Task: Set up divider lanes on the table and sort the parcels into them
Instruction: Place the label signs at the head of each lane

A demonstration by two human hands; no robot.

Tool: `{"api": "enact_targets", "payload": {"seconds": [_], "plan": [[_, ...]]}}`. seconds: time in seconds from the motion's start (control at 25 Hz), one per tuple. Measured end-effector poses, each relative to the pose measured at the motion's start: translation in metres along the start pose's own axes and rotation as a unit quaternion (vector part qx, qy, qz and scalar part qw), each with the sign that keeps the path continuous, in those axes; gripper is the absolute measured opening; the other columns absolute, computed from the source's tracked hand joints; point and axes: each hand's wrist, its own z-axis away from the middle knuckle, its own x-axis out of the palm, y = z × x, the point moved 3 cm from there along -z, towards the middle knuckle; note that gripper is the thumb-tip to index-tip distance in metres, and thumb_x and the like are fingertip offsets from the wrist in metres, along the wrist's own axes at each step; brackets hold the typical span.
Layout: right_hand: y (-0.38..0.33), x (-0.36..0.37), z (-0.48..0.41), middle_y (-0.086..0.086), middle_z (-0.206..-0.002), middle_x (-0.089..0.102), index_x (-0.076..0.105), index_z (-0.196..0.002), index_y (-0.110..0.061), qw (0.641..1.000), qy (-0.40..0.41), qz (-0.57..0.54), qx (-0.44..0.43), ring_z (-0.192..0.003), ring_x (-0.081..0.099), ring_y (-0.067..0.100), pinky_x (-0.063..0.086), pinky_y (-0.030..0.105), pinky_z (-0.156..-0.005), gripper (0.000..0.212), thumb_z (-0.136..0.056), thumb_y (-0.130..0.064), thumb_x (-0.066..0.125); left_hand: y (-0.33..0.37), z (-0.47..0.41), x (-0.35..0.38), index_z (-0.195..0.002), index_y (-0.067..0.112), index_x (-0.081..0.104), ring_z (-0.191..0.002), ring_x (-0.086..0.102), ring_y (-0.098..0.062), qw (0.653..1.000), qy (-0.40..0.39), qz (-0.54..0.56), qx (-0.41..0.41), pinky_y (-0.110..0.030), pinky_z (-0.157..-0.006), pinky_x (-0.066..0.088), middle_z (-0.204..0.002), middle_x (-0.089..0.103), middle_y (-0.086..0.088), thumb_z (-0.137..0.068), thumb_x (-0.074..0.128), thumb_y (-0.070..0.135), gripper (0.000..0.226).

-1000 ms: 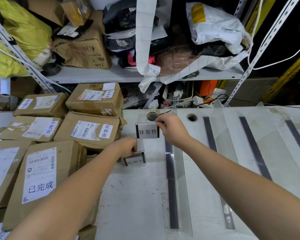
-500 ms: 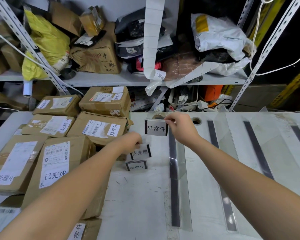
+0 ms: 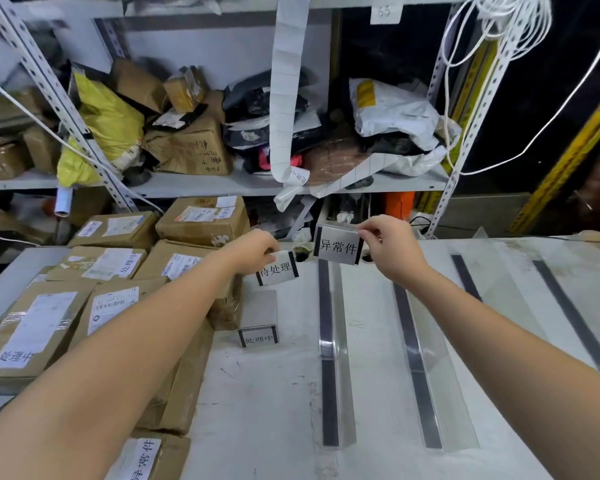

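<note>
I see clear dividers (image 3: 329,358) laid on table (image 3: 257,410). Left hand (image 3: 253,252) pinches sign 待处理 (image 3: 278,269), right hand (image 3: 390,245) pinches sign 异常件 (image 3: 338,245), both lifted. Parcels (image 3: 94,271) sit stacked at left, unsorted, I judge.

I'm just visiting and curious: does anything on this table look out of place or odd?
Yes. The parcels sit heaped at the table's left, none in the divider lanes. Left hand and right hand each hold a sign; a third sign stands alone.
</note>
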Motion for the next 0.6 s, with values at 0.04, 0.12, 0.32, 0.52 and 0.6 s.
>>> {"api": "enact_targets", "payload": {"seconds": [0.04, 0.12, 0.32, 0.52, 0.6], "plan": [[0.002, -0.007, 0.003, 0.009, -0.101, 0.073, 0.076, -0.103, -0.005, 1.000, 0.002, 0.013, -0.001, -0.094, 0.065, 0.026, 0.053, 0.039, -0.086, 0.016, -0.099, -0.009, 0.061, 0.006, -0.003, -0.004, -0.068, 0.015, 0.056, -0.058, 0.049, -0.020, 1.000, 0.003, -0.011, 0.006, -0.031, -0.056, 0.038, -0.064, 0.055, 0.001, -0.097, 0.060, 0.013, 0.029], [0.008, -0.018, 0.009, 0.007, -0.101, 0.073, 0.076, -0.103, -0.006, 1.000, 0.005, 0.020, 0.012, -0.092, 0.065, 0.024, 0.051, 0.036, -0.084, 0.016, -0.100, -0.011, 0.061, 0.016, -0.010, -0.008, -0.071, 0.016, 0.060, -0.060, 0.055, -0.019, 1.000, 0.010, -0.025, 0.013, -0.031, -0.054, 0.041, -0.067, 0.060, 0.002, -0.096, 0.061, 0.012, 0.025], [0.033, -0.023, 0.017, 0.006, -0.100, 0.072, 0.075, -0.104, -0.007, 0.997, -0.002, 0.036, 0.066, -0.093, 0.064, 0.022, 0.051, 0.033, -0.080, 0.016, -0.101, -0.013, 0.061, 0.021, -0.040, 0.001, -0.091, 0.012, 0.072, -0.075, 0.065, -0.021, 0.999, 0.019, -0.018, 0.027, -0.036, -0.068, 0.054, -0.084, 0.070, -0.002, -0.095, 0.064, 0.016, 0.010], [0.055, -0.014, 0.003, 0.004, -0.101, 0.071, 0.073, -0.104, -0.010, 0.993, 0.004, 0.050, 0.108, -0.093, 0.062, 0.019, 0.048, 0.030, -0.079, 0.015, -0.101, -0.015, 0.060, 0.008, -0.081, 0.027, -0.082, 0.011, 0.068, -0.072, 0.064, -0.024, 0.999, 0.008, -0.001, 0.045, -0.037, -0.065, 0.050, -0.078, 0.067, -0.004, -0.094, 0.063, 0.014, 0.013], [0.062, -0.009, -0.006, 0.004, -0.101, 0.072, 0.074, -0.105, -0.010, 0.991, -0.001, 0.050, 0.122, -0.092, 0.063, 0.020, 0.053, 0.033, -0.080, 0.015, -0.101, -0.015, 0.060, -0.001, -0.100, 0.039, -0.085, 0.014, 0.069, -0.072, 0.063, -0.019, 0.999, -0.001, 0.005, 0.049, -0.035, -0.065, 0.050, -0.080, 0.068, -0.001, -0.094, 0.065, 0.015, 0.010]]}}
